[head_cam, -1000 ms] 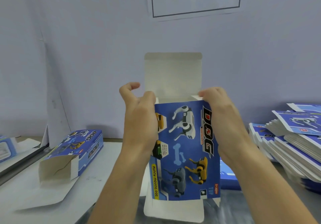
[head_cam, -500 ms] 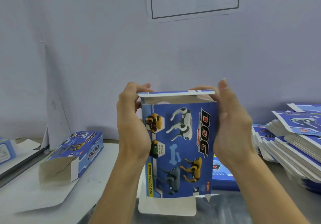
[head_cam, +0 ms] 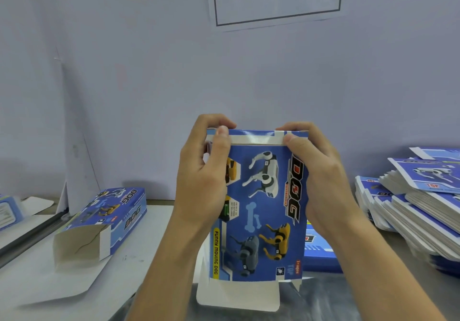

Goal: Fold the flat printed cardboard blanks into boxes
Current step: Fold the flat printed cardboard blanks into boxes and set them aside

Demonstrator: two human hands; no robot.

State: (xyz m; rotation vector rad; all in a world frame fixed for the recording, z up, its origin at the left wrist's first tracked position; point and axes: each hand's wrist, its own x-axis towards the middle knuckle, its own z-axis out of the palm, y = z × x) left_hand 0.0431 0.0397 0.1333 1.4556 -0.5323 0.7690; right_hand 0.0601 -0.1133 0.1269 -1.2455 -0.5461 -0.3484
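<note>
Closing the top end well, I judge, means keeping the box [head_cam: 261,203] squared between both palms while the thumbs drive the white tuck strip [head_cam: 254,140] evenly behind the front panel, so neither corner buckles. The box is held upright in the air above the table [head_cam: 139,246], printed blue face toward the camera, robot dogs and "DOG" lettering running sideways. The left hand [head_cam: 202,183] and the right hand [head_cam: 321,181] each wrap an upper corner, fingers curled over the top, thumbs pinching the strip. Below, the bottom flap [head_cam: 239,295] hangs open, white and unfolded.
</note>
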